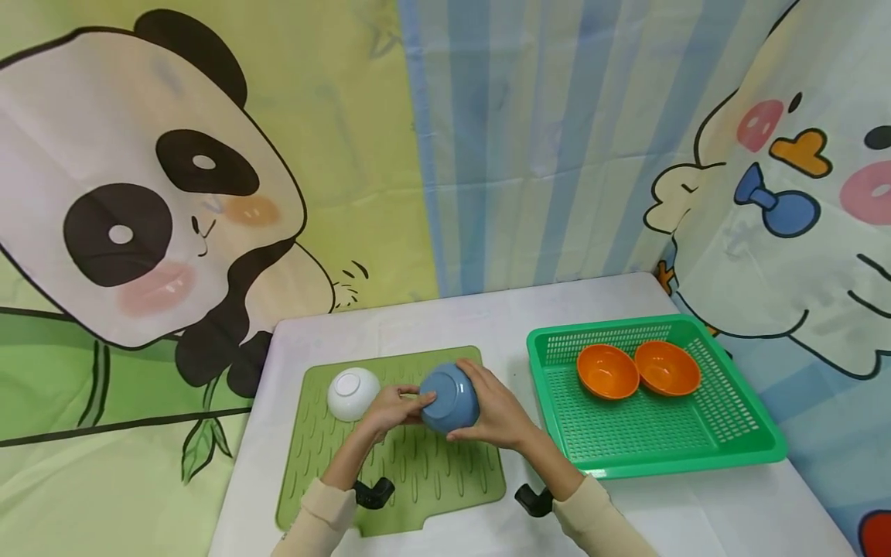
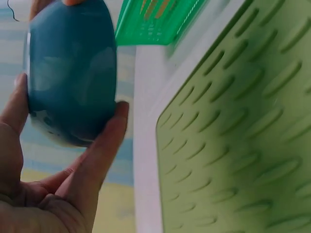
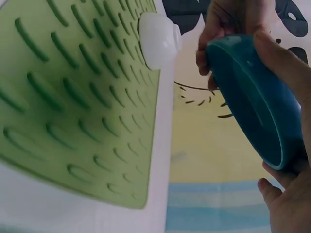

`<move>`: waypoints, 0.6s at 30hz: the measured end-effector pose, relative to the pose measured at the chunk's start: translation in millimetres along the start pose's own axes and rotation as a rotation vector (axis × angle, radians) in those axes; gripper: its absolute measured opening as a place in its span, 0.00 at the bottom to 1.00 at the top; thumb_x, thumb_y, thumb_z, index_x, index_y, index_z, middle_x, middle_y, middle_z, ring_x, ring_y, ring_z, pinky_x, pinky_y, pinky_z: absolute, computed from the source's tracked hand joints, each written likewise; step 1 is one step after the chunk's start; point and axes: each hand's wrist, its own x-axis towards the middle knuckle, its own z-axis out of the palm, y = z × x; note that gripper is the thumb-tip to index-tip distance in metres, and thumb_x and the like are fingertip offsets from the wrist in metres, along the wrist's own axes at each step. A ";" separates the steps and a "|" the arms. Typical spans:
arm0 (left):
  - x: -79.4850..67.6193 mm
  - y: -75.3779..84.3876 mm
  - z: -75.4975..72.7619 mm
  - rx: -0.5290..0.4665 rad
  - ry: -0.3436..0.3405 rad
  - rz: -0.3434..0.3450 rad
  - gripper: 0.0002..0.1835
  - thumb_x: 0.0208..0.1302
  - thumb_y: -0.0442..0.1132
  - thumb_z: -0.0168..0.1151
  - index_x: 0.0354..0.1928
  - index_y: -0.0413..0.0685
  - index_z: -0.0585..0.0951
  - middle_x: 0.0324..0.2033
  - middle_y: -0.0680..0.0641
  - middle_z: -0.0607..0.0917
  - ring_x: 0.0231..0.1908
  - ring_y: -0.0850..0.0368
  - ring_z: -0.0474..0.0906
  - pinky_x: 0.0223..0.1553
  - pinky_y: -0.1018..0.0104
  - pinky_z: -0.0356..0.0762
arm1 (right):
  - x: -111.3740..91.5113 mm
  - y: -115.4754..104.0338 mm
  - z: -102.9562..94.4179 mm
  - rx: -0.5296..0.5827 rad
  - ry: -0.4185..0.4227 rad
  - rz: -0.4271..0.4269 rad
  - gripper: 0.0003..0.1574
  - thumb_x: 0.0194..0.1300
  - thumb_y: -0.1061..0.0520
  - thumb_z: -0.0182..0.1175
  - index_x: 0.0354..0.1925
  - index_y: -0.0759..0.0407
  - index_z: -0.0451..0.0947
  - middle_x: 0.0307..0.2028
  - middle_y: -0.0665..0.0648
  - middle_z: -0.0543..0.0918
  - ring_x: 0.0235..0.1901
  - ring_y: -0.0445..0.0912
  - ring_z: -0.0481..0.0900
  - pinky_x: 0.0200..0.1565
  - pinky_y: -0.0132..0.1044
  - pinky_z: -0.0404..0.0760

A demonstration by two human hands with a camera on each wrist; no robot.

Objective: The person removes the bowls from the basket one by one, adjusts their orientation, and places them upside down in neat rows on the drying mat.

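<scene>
Both hands hold a blue bowl (image 1: 449, 398) above the green ridged mat (image 1: 445, 495), its base turned up toward the head camera. The left hand (image 1: 391, 410) pinches the bowl's left side, thumb on the outside, as the left wrist view also shows on the blue bowl (image 2: 73, 73). On the right side, the right hand (image 1: 497, 406) grips the bowl with fingers and thumb spread around it. The right wrist view looks at the bowl's open rim (image 3: 243, 92). A white bowl (image 1: 353, 394) rests upside down on the mat, left of the left hand.
A green plastic basket (image 1: 696, 466) stands to the right on the white table (image 1: 501, 317). Inside it, two orange bowls (image 1: 608, 373) sit side by side, open side up. Printed curtains (image 1: 362, 155) hang behind the table.
</scene>
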 end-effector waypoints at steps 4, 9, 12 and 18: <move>1.5 6.2 -9.8 0.072 0.117 0.012 0.44 0.48 0.57 0.69 0.56 0.27 0.70 0.39 0.34 0.82 0.36 0.46 0.83 0.40 0.54 0.80 | 10.0 1.1 16.9 0.027 0.051 0.030 0.72 0.36 0.37 0.75 0.70 0.60 0.49 0.66 0.62 0.58 0.61 0.56 0.63 0.53 0.51 0.72; 8.1 7.3 -16.1 0.188 0.303 0.012 0.42 0.45 0.62 0.68 0.53 0.33 0.75 0.36 0.37 0.84 0.32 0.50 0.83 0.37 0.56 0.81 | 25.3 10.1 39.1 0.069 0.091 0.081 0.72 0.37 0.36 0.74 0.71 0.58 0.48 0.66 0.61 0.58 0.62 0.55 0.63 0.54 0.51 0.71; 14.7 4.1 -16.9 0.288 0.407 0.031 0.40 0.47 0.62 0.67 0.51 0.34 0.78 0.34 0.38 0.84 0.30 0.51 0.83 0.34 0.57 0.81 | 33.7 19.3 54.4 0.092 0.102 0.115 0.72 0.37 0.36 0.74 0.71 0.59 0.48 0.67 0.60 0.57 0.62 0.55 0.62 0.55 0.50 0.70; 28.6 -14.9 -18.2 0.366 0.559 0.083 0.34 0.52 0.58 0.66 0.47 0.33 0.81 0.36 0.36 0.84 0.32 0.48 0.83 0.29 0.59 0.81 | 48.3 36.9 83.9 0.104 0.062 0.155 0.71 0.38 0.38 0.75 0.70 0.61 0.48 0.65 0.61 0.59 0.62 0.55 0.63 0.56 0.50 0.70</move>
